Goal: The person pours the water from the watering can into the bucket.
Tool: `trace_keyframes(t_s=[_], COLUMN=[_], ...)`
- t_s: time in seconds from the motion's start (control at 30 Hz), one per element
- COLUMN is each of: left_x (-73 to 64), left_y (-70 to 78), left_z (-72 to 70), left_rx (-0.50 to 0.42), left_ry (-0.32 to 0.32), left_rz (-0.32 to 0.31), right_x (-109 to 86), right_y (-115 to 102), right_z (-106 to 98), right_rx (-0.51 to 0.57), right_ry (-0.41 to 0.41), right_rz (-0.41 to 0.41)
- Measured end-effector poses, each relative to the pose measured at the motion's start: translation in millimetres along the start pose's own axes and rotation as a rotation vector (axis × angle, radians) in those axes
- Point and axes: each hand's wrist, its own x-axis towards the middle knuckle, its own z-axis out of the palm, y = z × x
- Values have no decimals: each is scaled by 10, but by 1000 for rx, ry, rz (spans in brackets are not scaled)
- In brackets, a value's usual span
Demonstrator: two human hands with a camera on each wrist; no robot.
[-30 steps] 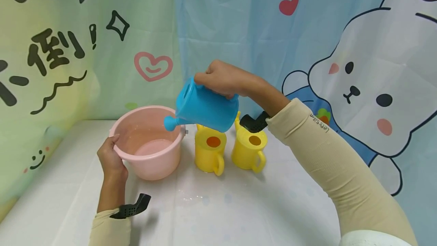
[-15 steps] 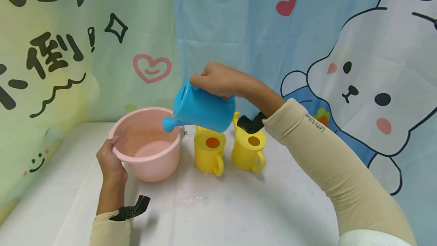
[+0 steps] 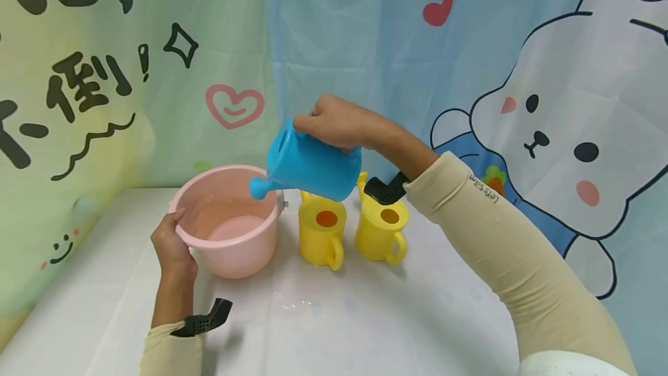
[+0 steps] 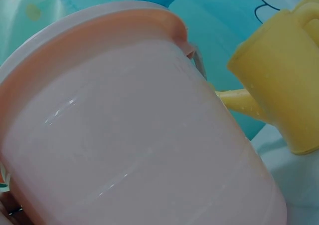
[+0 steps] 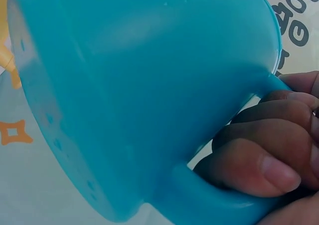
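My right hand (image 3: 334, 123) grips the handle of a blue watering can (image 3: 315, 164), its fingers curled round the handle in the right wrist view. The can is tilted, its spout pointing down and left, with the round blue spout head over the right part of a pink bucket (image 3: 235, 260). My left hand (image 3: 174, 245) holds the bucket's left rim, thumb over the edge. The bucket stands on the white table, and its outer wall fills most of the left wrist view. No stream of water shows at the spout.
Two yellow watering cans (image 3: 315, 239) (image 3: 377, 237) stand upright right of the bucket, handles toward me. Small wet drops (image 3: 294, 305) lie on the white table (image 3: 376, 324) in front of them. A printed curtain (image 3: 334, 28) hangs behind.
Both hands, the blue watering can and the bucket hold nearly the same places. Only a slight shift of the head view shows.
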Motion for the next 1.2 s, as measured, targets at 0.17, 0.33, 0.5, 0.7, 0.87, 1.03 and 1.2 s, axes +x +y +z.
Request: trace_keyframes(t_s=[0.17, 0.33, 0.5, 0.7, 0.87, 1.03, 1.2], left_x=[-1, 0, 9, 4, -7, -4, -2], left_y=[7, 18, 13, 1, -2, 0, -5], left_z=[0, -7, 2, 12, 10, 6, 7], left_rx=[7, 7, -13, -23, -13, -15, -13], left_ry=[8, 19, 21, 14, 14, 17, 12], left_rz=[-6, -12, -22, -14, -8, -18, -16], right_x=[-11, -18, -29, -28, 1, 38, 59], right_y=[-16, -30, -18, -19, -26, -31, -31], right_z=[-10, -5, -2, 1, 14, 27, 39], right_rx=[-12, -17, -18, -35, -49, -54, -70], right_ry=[2, 2, 2, 3, 0, 11, 18], right_rz=[-3, -16, -19, -12, -14, -5, 0])
